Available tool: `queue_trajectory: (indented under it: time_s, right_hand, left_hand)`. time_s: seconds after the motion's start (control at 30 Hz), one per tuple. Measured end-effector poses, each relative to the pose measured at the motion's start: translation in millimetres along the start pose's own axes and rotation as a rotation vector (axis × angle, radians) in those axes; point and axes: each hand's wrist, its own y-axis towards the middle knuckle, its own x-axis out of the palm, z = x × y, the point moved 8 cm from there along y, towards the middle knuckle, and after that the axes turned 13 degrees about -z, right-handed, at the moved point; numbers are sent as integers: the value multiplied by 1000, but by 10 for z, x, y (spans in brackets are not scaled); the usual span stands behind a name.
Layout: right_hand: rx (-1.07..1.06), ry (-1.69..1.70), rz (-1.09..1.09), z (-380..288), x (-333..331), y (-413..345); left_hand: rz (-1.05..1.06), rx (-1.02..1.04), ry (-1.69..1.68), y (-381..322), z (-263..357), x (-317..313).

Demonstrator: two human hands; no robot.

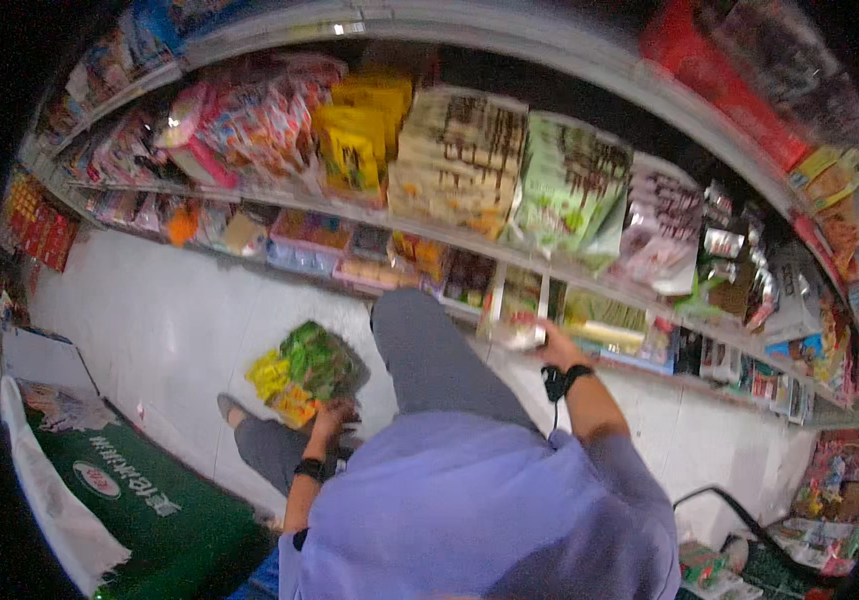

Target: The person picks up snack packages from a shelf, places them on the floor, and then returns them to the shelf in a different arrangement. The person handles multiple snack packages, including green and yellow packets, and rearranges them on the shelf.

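Observation:
My left hand [333,417] is closed around the edge of an orange-yellow snack packet [294,405], with yellow packets [270,374] and a green packet [317,360] fanned out beyond it above the floor. My right hand [558,346] reaches to the lower shelf at the front of a clear container [519,330] with a white and red part. Its fingertips touch this container; blur hides whether they grip it. Both wrists wear black bands.
A shelf [369,206] holds yellow bags [358,142], beige bags [456,161] and green bags [572,180]. Below it stand boxes and trays of packets. A large green bag or cover [137,480] lies at left; a black-handled basket [744,517] stands at lower right.

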Motion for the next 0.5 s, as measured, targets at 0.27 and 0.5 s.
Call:
queue_trajectory:
  time_s: [0.27,0.5]
  right_hand:
    - [26,-696,59,36,-173,-21]
    - [107,-52,98,213,-217,-156]
  left_hand:
    - [-11,-14,27,-11,22,63]
    - [-13,-44,30,4,18,56]
